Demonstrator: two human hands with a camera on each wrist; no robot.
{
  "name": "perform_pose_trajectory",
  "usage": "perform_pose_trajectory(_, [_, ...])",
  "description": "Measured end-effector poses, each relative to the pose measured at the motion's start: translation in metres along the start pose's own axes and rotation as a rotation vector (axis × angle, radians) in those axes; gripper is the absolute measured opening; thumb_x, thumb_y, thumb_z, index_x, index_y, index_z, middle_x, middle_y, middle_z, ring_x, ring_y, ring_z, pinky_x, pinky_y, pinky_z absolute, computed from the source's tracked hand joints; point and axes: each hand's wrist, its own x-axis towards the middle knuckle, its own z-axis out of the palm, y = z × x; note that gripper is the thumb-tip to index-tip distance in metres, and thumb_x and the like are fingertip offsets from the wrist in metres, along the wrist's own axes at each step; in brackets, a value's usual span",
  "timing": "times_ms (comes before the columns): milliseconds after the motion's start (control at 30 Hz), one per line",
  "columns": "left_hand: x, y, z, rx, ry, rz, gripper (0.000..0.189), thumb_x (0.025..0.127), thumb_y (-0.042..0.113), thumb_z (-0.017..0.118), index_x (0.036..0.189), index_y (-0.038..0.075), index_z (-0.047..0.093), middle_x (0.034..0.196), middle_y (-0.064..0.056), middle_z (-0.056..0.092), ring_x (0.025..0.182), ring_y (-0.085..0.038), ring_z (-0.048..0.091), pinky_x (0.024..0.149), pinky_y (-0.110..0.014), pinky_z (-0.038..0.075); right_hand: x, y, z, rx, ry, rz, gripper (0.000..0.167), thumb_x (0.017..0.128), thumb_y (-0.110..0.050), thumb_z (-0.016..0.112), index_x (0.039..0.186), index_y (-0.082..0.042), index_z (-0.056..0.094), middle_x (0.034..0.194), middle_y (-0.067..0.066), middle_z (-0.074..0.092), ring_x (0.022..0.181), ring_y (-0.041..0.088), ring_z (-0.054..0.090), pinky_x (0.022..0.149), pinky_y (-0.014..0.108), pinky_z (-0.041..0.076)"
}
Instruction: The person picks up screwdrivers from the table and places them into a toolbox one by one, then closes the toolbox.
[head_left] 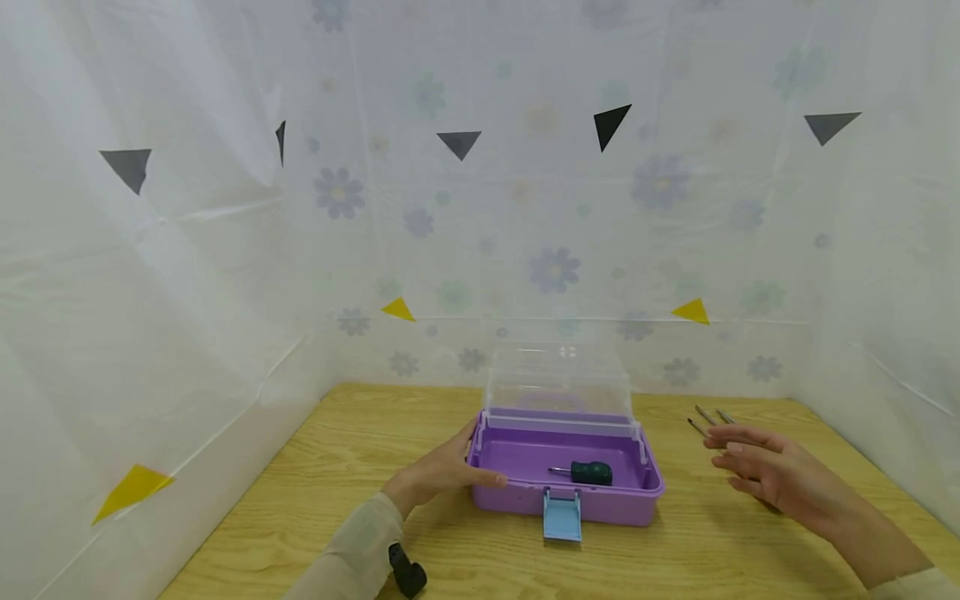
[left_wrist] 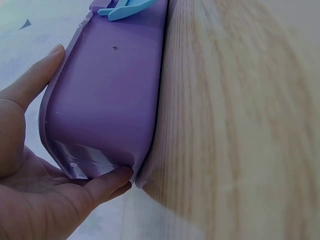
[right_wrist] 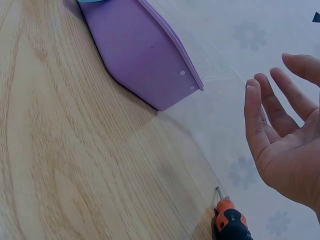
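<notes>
A purple toolbox stands on the table, its clear lid raised at the back and its light-blue latch hanging open at the front. Inside lies a short screwdriver with a dark green handle. My left hand holds the box's left end, thumb along the front rim and fingers against the end wall. To the right of the box, my right hand hovers with nothing in it, fingers loosely bent. Beneath it lies an orange-and-black screwdriver.
Several thin metal shafts lie near the table's right rear, partly hidden by my right hand. Whitish flowered sheeting with black and yellow triangles encloses the wood-grain table at the back and sides.
</notes>
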Motion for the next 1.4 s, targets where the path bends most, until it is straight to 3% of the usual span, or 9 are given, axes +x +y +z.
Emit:
perform_pose_trajectory(167, [-0.001,0.001,0.0,0.004,0.005,-0.004,0.121,0.085,0.028,0.087,0.168,0.016,-0.001,0.164,-0.02,0.028,0.145,-0.041,0.034,0.119,-0.061,0.022,-0.004,0.0,-0.005,0.003,0.014,-0.001,0.051,0.113,-0.004,0.027,0.141,-0.022,0.066,0.139,-0.008,0.063,0.123,0.013,0.061,0.1,0.035,0.052])
perform_pose_trajectory(667, [-0.001,0.002,0.0,-0.006,-0.006,0.008,0.12,0.086,0.026,0.086,0.168,0.016,-0.001,0.163,-0.019,0.032,0.144,-0.04,0.037,0.119,-0.061,0.021,-0.014,0.001,-0.019,0.202,-0.129,-0.025,0.059,0.113,-0.003,0.013,0.146,-0.015,0.06,0.143,0.003,0.062,0.132,0.019,0.057,0.106,0.037,0.048])
perform_pose_trajectory(1067, [-0.001,0.003,0.0,-0.004,-0.005,0.02,0.12,0.085,0.025,0.086,0.168,0.015,0.0,0.161,-0.02,0.033,0.143,-0.041,0.038,0.119,-0.06,0.022,-0.021,0.004,-0.031,0.149,-0.054,-0.025,0.057,0.114,-0.003,0.017,0.143,-0.018,0.064,0.141,-0.007,0.062,0.126,0.016,0.06,0.099,0.035,0.053])
perform_pose_trajectory(1400, [-0.001,0.004,0.0,-0.005,-0.004,0.012,0.12,0.086,0.026,0.086,0.168,0.016,0.0,0.162,-0.019,0.032,0.143,-0.04,0.038,0.119,-0.06,0.023,-0.029,0.007,-0.041,0.119,-0.031,-0.025,0.056,0.113,-0.002,0.019,0.144,-0.018,0.063,0.141,-0.01,0.061,0.128,0.014,0.059,0.103,0.037,0.051])
